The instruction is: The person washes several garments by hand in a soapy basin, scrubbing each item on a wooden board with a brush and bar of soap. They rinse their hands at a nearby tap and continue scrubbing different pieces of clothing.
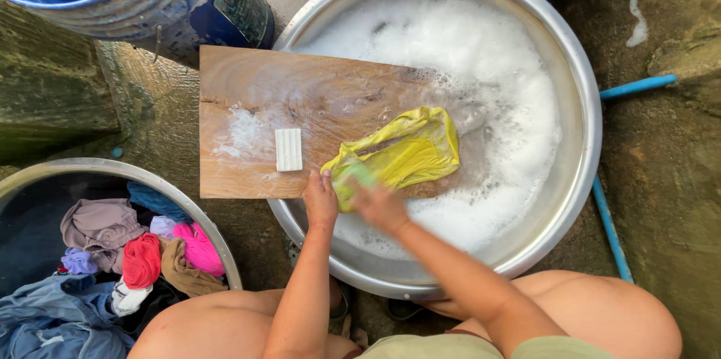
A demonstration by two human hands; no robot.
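A wide steel basin [578,66] full of suds carries a wooden washboard [248,96] laid across its rim. On the board's right end lies a yellow garment [409,152], its long axis running from 8 o'clock to 2 o'clock, just at 1 o'clock from both hands. The right hand [381,205], nearer to it, is blurred and clenched around a green scrub brush [353,179] against the cloth's lower-left corner. The left hand [321,200] presses fingers-down on the board's near edge beside that corner, gripping nothing. A white soap bar [288,149] rests at 10 o'clock from the left hand.
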